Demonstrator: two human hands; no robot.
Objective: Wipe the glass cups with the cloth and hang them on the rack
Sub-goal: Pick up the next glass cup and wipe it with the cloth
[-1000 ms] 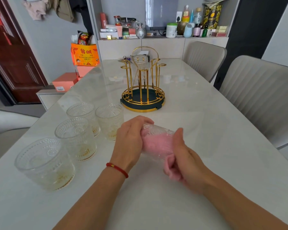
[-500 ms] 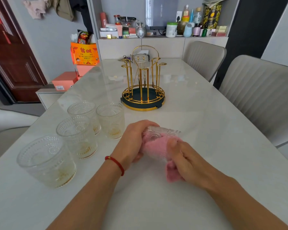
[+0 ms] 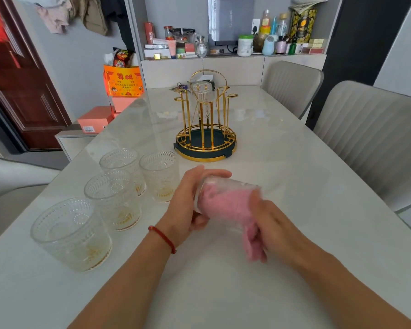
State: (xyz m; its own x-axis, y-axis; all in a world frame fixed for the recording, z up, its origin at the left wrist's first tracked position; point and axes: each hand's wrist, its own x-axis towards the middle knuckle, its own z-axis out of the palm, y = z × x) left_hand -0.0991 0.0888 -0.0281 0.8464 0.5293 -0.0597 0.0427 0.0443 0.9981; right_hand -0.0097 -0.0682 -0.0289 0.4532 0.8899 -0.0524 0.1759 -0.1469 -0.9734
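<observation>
Four cups (image 3: 119,193) standing, one cup (image 3: 226,186) held, cloth (image 3: 223,203) seemingly inside

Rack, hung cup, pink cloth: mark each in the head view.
rack (image 3: 205,155), head view, front of its base ring.
hung cup (image 3: 201,92), head view, its ribbed wall.
pink cloth (image 3: 223,201), head view, wad inside the held cup.

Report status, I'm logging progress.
Left hand grips cup; right hand works pink cloth inside. Rack unobstructed, one glass hung.

Perhaps Chinese characters, illegible, on orange box (image 3: 124,80)
</observation>
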